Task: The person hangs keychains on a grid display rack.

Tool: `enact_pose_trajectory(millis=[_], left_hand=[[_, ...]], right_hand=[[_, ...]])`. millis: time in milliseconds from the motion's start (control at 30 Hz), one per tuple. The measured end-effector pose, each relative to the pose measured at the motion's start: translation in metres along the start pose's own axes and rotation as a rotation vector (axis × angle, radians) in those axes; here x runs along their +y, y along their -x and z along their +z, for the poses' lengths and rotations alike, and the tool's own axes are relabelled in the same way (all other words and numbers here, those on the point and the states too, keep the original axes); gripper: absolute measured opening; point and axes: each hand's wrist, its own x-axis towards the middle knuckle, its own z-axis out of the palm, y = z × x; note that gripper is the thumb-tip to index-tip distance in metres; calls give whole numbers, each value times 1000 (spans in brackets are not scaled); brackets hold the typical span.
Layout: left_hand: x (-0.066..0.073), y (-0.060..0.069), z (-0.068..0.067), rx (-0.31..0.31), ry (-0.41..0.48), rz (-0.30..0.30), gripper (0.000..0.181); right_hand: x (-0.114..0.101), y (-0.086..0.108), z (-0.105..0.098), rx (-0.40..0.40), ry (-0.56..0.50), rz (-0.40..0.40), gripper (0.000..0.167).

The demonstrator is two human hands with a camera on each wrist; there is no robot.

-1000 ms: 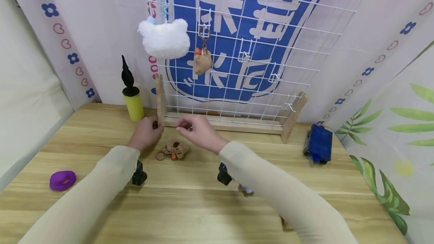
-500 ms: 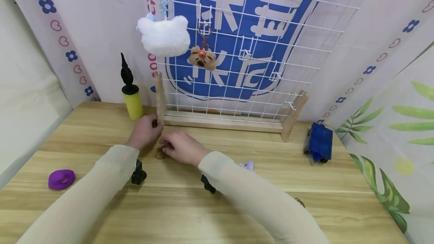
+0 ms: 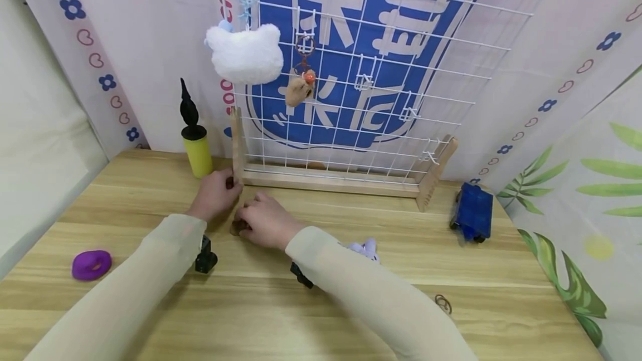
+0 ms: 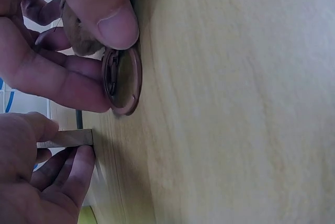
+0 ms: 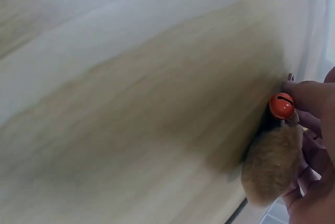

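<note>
I have the left hand (image 3: pixel 213 194) clamped on the wooden upright (image 3: pixel 238 144) at the left end of the wire grid rack (image 3: pixel 331 181). Just beside it, my right hand (image 3: pixel 266 219) pinches the brown metal ring (image 4: pixel 137 77) of a brown plush keychain (image 5: pixel 272 166), thumb and finger together on the ring. The keychain is at the table (image 3: pixel 261 316), its orange bell (image 5: pixel 281 107) beside the plush; whether the plush touches the wood I can't tell.
</note>
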Motion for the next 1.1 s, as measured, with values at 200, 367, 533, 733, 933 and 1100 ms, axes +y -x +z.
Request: enact_pose_trajectory(millis=[200, 367, 533, 733, 933, 1100], left_hand=[[1, 0, 0, -8, 8, -11, 18], [-1, -1, 0, -15, 6, -13, 19], [-2, -1, 1, -2, -1, 5, 18], [-2, 0, 2, 4, -6, 14, 17], [-2, 0, 1, 10, -6, 15, 15], [-1, 1, 1, 17, -8, 21, 14]], right_hand=[[-1, 0, -4, -23, -38, 25, 22], [2, 2, -6, -27, -92, 21, 21], [6, 4, -4, -5, -149, 16, 16], [11, 9, -4, 2, -246, 36, 9], [17, 14, -7, 0, -474, 81, 11], [27, 21, -5, 61, -668, 104, 10]])
